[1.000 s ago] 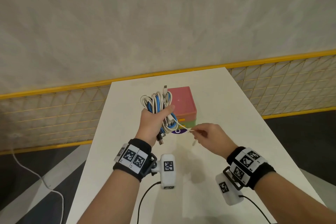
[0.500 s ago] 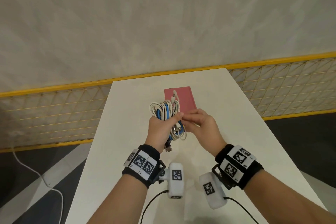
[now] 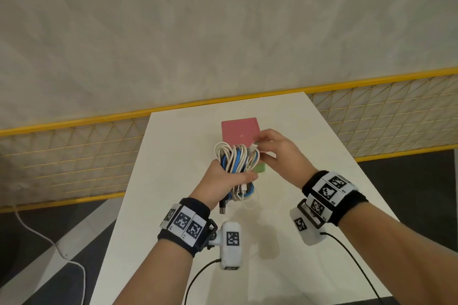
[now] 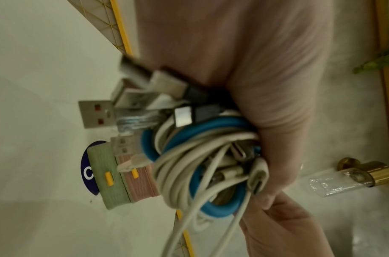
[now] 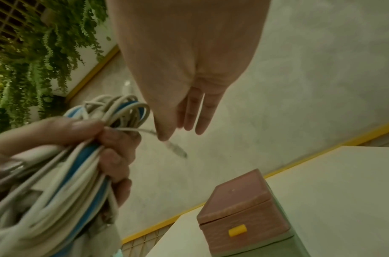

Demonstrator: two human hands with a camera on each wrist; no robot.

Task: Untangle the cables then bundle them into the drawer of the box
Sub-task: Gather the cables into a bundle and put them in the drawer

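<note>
My left hand [image 3: 223, 178] grips a coiled bundle of white and blue cables [image 3: 235, 163] above the white table [image 3: 309, 136], in front of the box. Several USB plugs stick out of the bundle's lower end [image 4: 96, 113]. My right hand [image 3: 272, 153] is at the top right of the bundle. Its thumb and forefinger pinch a thin white cable end [image 5: 176, 149], while the other fingers are straight. The box [image 3: 239, 130] has a pink top drawer and a green lower one, each with a yellow handle [image 5: 237, 230]. Both drawers look closed.
A round blue sticker marked C [image 4: 88, 172] lies on the table under the box. A yellow mesh fence [image 3: 74, 156] runs behind and beside the table. A white cord [image 3: 49, 242] trails on the floor at the left. Black leads hang from my wrist cameras.
My right hand has carried the thin white cable end from the lower right of the bundle up to its top right. The left hand with the bundle has shifted slightly right.
</note>
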